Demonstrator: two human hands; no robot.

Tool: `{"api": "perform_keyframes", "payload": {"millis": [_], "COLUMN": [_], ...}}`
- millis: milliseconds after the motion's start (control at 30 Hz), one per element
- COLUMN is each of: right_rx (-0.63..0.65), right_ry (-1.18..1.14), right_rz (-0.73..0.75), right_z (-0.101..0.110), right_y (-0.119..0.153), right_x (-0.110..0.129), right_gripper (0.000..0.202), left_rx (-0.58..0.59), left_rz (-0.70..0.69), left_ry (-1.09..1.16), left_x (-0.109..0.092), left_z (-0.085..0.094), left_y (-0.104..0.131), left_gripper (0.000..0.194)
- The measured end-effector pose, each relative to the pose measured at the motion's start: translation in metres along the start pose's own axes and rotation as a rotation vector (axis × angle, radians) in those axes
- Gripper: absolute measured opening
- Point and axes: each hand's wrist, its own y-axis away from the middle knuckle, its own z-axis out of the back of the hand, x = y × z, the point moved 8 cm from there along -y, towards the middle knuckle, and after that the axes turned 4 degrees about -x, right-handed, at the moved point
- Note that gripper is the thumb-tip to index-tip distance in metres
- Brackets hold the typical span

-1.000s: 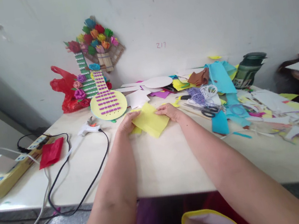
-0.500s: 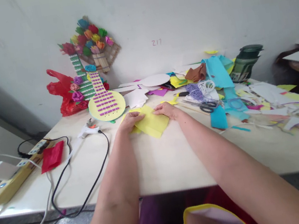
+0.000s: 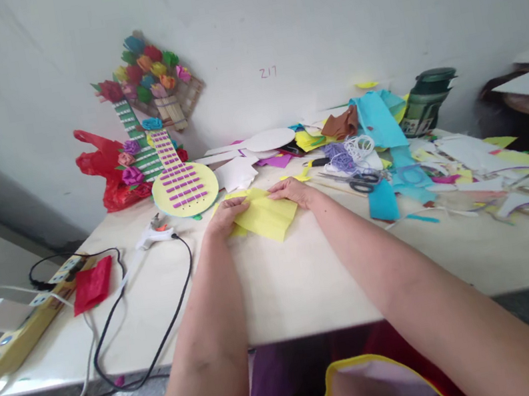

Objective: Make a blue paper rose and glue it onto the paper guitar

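A sheet of yellow crepe paper is stretched between my two hands just above the white table. My left hand pinches its left side, and more yellow paper shows beneath those fingers. My right hand grips the upper right edge between thumb and fingers. Right behind my left hand lies a guitar-shaped paper craft with a yellow round body and purple strips. A pair of scissors rests to the right of my right hand.
On the left are a white glue gun, a red paper packet and a power strip with loose cables. Paper flowers stand against the wall. Paper scraps, purple yarn and a dark green bottle crowd the right.
The view has shifted slightly. The yellow paper is spread a little flatter between my hands, both of which keep their hold.
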Motion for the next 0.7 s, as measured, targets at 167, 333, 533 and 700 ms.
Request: {"api": "perform_keyframes", "payload": {"millis": [167, 333, 533, 700], "right_rx": [0.005, 0.042, 0.057, 0.044], "right_ry": [-0.040, -0.056, -0.008, 0.020], "right_rz": [-0.004, 0.012, 0.045, 0.137], "right_z": [-0.0004, -0.0032, -0.0024, -0.0006], "right_y": [-0.0005, 0.0030, 0.0024, -0.0002], "right_x": [0.0002, 0.0035, 0.0046, 0.0080], "right_gripper": [0.021, 0.020, 0.020, 0.014], "left_rx": [-0.066, -0.074, -0.089, -0.095], "left_rz": [0.003, -0.004, -0.001, -0.047], "left_ry": [0.069, 0.066, 0.010, -0.014], "left_x": [0.0010, -0.0001, -0.0015, -0.0064], "left_z": [0.0051, 0.0052, 0.0056, 0.0053], "left_y": [-0.0025, -0.0012, -0.0003, -0.0011], "left_gripper": [0.042, 0.036, 0.029, 0.025]}}
